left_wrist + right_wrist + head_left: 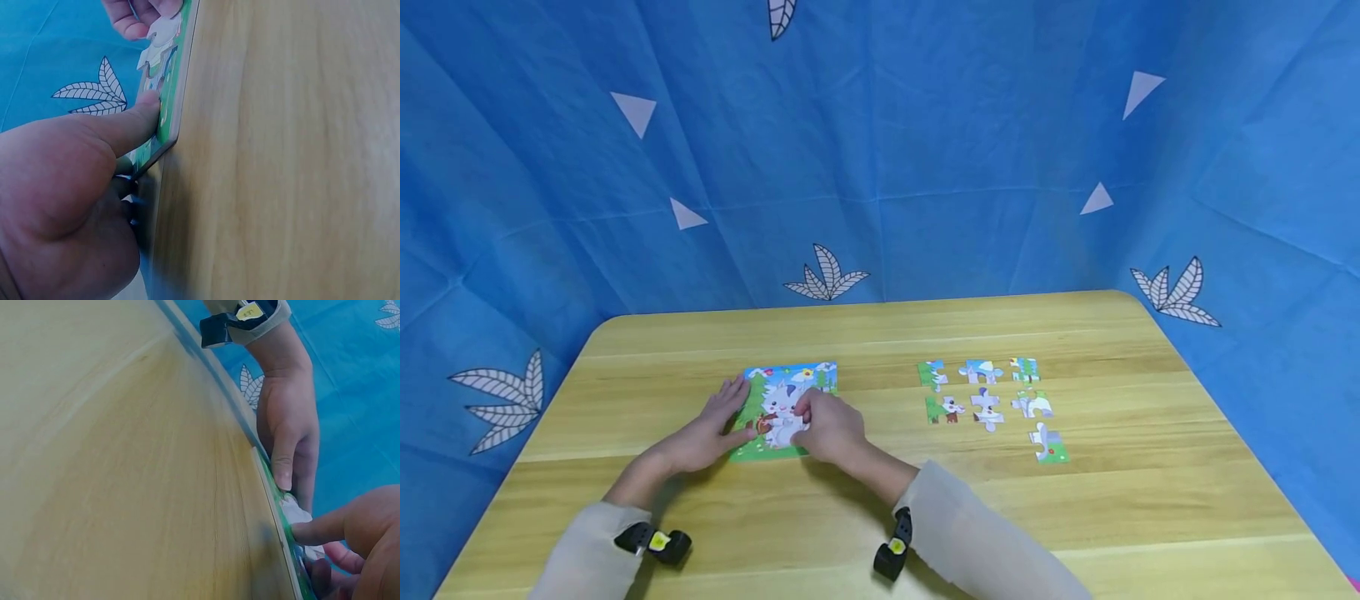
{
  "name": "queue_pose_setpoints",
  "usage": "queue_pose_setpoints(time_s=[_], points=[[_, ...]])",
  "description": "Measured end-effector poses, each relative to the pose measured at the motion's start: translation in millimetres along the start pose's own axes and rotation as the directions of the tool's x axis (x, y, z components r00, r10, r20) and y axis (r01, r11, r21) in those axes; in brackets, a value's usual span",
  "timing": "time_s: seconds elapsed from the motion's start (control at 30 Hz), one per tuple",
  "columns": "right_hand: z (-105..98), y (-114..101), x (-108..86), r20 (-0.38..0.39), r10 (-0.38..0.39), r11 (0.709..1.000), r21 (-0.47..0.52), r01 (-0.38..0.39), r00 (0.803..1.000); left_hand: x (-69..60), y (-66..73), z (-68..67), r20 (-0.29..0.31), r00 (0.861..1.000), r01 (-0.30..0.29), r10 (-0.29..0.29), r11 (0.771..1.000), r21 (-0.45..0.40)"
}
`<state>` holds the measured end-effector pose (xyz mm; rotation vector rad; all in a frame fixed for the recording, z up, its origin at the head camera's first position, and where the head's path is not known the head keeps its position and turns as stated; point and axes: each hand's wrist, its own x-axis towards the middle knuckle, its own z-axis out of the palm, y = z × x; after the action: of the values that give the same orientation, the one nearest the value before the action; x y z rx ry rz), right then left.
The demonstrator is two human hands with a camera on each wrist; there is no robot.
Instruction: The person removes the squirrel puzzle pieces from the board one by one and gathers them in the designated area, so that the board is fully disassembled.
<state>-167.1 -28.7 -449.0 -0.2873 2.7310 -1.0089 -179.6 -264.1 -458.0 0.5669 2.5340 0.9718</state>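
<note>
A puzzle board (767,453) with a white cartoon animal on a green and blue scene lies left of the table's middle. My left hand (709,432) rests along its left edge with fingers extended. In the left wrist view, the left thumb (134,122) presses on the board's face. My right hand (833,427) is over the board's right part, thumb and fingers curled together. A whitish puzzle piece (164,30) stands tilted up from the board at the right fingertips, which pinch it. The fingers partly hide it in the head view.
Several loose puzzle pieces (987,408) lie spread in rough rows on the wooden table (1150,500), right of the board. A blue patterned cloth (925,150) hangs behind the table and at its sides. A dark camera is strapped to each wrist.
</note>
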Motion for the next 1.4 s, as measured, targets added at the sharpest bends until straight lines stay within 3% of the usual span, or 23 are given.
queue_pose_setpoints(time_s=[0.3,0.47,0.83,1.1,1.4], points=[[-0.6,2.6,-0.8,-0.035,-0.038,0.998,0.052,0.04,0.999,2.0,0.2,-0.4,-0.015,1.0,0.006,-0.005,1.0,0.015],[-1.7,5.4,0.4,-0.047,-0.055,0.989,0.134,0.061,0.997,2.7,0.7,-0.9,-0.018,1.0,0.009,-0.009,1.0,0.016],[-23.2,12.2,-8.5,0.003,-0.078,0.91,0.409,0.07,0.997,4.2,1.5,-1.1,-0.028,0.999,-0.018,0.019,1.0,0.017],[-47.3,29.5,-23.9,0.082,-0.063,0.889,0.458,0.019,0.995,4.0,1.9,-0.1,-0.02,1.0,-0.004,0.004,1.0,0.024],[-77.0,57.8,-48.3,0.107,-0.061,0.892,0.452,0.006,0.992,1.7,1.1,1.7,-0.024,1.0,0.012,-0.011,1.0,0.024]])
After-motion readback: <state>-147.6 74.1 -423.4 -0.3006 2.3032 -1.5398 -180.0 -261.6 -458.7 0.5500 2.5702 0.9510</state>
